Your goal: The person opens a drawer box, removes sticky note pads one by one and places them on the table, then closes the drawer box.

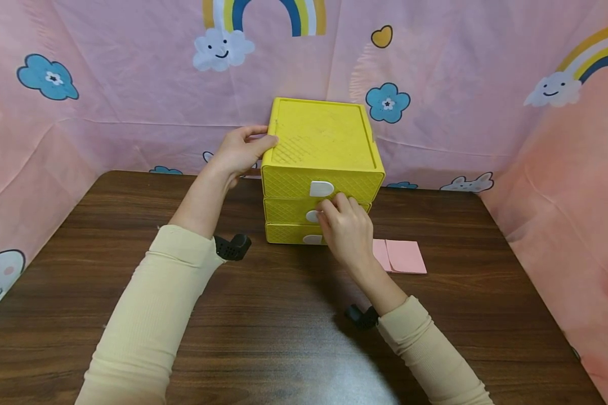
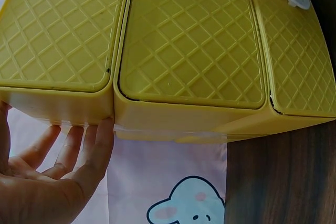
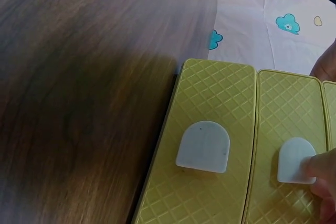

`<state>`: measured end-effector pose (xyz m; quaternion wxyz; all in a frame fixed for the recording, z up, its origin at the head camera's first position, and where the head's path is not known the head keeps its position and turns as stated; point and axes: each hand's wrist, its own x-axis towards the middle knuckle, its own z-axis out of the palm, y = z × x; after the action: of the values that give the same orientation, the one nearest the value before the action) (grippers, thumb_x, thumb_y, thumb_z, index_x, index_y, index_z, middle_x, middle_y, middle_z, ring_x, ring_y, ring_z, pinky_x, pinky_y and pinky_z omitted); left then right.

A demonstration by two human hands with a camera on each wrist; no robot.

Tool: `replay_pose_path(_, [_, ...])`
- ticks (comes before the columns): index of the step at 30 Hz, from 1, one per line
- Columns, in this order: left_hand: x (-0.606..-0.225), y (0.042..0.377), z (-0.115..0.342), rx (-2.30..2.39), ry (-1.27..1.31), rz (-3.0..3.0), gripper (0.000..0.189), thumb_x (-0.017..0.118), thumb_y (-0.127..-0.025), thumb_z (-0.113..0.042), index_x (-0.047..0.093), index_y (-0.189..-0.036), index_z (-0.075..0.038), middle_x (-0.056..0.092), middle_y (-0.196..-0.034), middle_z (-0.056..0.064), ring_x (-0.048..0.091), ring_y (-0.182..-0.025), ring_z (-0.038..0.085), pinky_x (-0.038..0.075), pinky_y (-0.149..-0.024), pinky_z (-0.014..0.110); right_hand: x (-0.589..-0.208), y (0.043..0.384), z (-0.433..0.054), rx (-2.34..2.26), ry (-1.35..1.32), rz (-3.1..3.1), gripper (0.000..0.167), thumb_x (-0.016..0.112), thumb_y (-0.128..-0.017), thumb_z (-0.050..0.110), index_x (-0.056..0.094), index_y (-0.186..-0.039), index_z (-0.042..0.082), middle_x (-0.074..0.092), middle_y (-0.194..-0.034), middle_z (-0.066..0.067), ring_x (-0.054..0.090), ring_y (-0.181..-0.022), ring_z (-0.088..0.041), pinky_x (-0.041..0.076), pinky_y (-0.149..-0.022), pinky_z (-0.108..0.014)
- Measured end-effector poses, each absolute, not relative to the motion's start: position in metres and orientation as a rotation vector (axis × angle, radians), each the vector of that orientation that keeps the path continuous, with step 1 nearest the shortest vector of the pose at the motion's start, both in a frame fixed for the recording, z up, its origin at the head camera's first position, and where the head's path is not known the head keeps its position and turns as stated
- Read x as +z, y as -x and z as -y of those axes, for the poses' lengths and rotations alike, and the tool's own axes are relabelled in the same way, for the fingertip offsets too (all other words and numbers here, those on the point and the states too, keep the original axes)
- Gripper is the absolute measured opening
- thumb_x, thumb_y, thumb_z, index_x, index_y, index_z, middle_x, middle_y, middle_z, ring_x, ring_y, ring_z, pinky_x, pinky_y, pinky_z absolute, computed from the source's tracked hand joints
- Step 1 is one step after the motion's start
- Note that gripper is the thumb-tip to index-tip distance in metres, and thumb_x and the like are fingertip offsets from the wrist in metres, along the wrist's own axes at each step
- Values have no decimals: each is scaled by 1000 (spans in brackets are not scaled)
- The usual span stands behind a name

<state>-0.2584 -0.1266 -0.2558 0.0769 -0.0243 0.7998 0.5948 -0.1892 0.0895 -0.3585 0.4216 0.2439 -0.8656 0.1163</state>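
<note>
A yellow three-drawer plastic box [image 1: 326, 132] stands on the table, its lattice-patterned drawer fronts flush, each with a white tab handle. My left hand [image 1: 240, 149] rests at the box's upper left side. In the left wrist view its extended fingers [image 2: 97, 153] touch the side wall. My right hand [image 1: 349, 228] is at the front and pinches the middle drawer's white handle [image 3: 293, 156], the thumb lying on the tab. The bottom drawer's handle [image 3: 203, 148] shows whole in the right wrist view, and the top drawer's handle [image 1: 321, 188] sits just above my right fingers.
Pink paper squares [image 1: 407, 257] lie on the table right of the box, partly hidden behind my right hand. The dark wooden table [image 1: 263, 337] extends toward me. A pink patterned cloth [image 1: 147, 84] hangs close behind the box and along both sides.
</note>
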Motion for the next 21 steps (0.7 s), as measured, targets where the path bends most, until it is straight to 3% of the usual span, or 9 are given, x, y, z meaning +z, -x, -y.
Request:
replay_pose_path(11, [-255,257,127,1760,86,-2412,58,55,-89,-43,36,-142,-27,47,-135,3,53,-107,16,33,-58,27,-357,185,-90,295,-620,2166,3,66,-82,12,64,-85,12,54,-77,-5,52,-64,-24,42,-51,-33])
replay_pose_path(21, [-256,258,127,1782,70,-2405,58,55,-90,-41,36,-142,-25,46,-135,5,51,-113,19,39,-83,34,-360,176,-97,422,-602,2227,17,71,-78,16,66,-94,13,58,-85,-4,54,-70,-22,45,-54,-34])
